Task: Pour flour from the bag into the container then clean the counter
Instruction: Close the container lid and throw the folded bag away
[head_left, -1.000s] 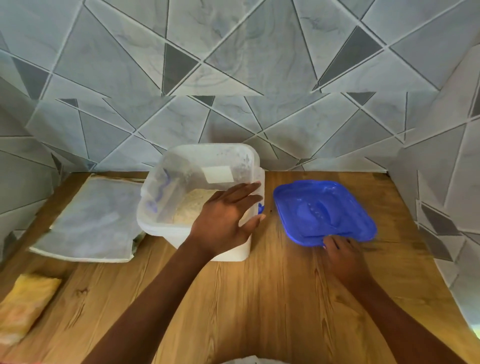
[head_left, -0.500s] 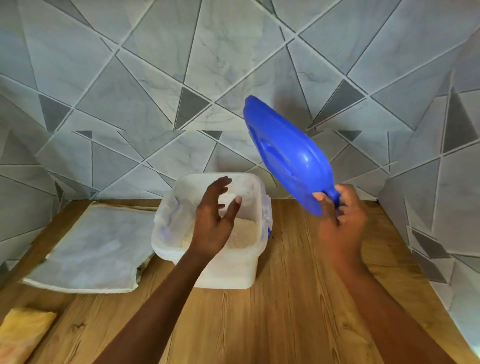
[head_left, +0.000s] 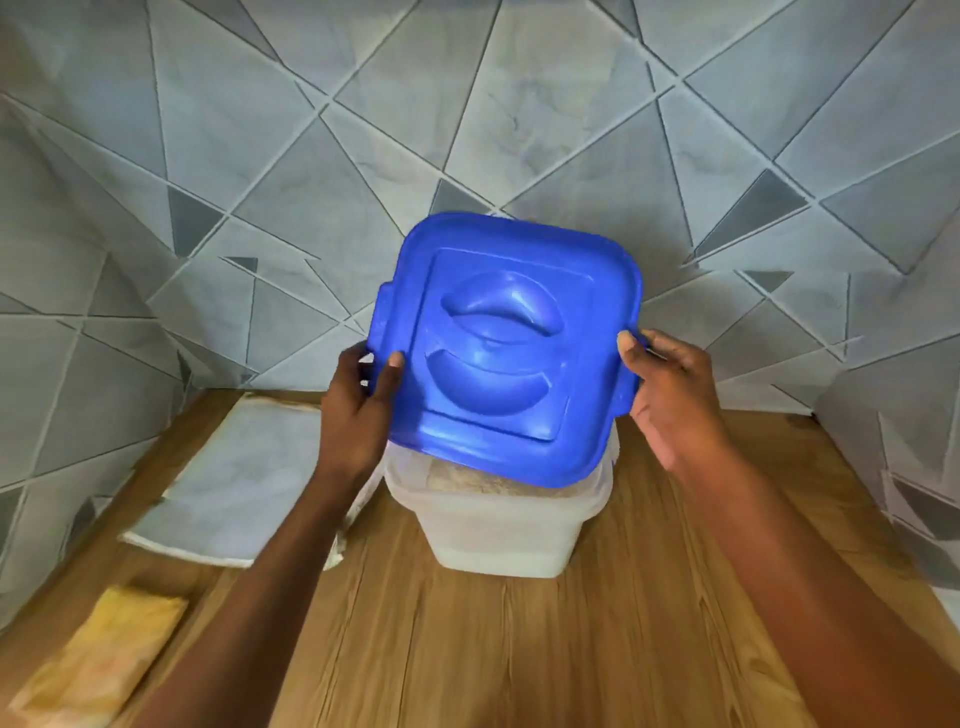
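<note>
A blue square lid (head_left: 504, 353) hangs tilted just above the translucent white container (head_left: 498, 535), which stands on the wooden counter (head_left: 519, 649) and has flour inside. My left hand (head_left: 358, 410) grips the lid's left edge, thumb on top. At the lid's right tab, my right hand (head_left: 670, 389) holds it the same way. The lid hides most of the container's opening; only a strip of flour shows under its near edge. The flat, empty-looking flour bag (head_left: 244, 483) lies to the container's left.
A yellow cloth (head_left: 98, 654) lies at the counter's near left. Grey tiled walls close in the counter at the back, left and right.
My right hand lifted the lid off the counter and swung it over the container. My left hand left the container's rim and took hold of the lid's left edge.
</note>
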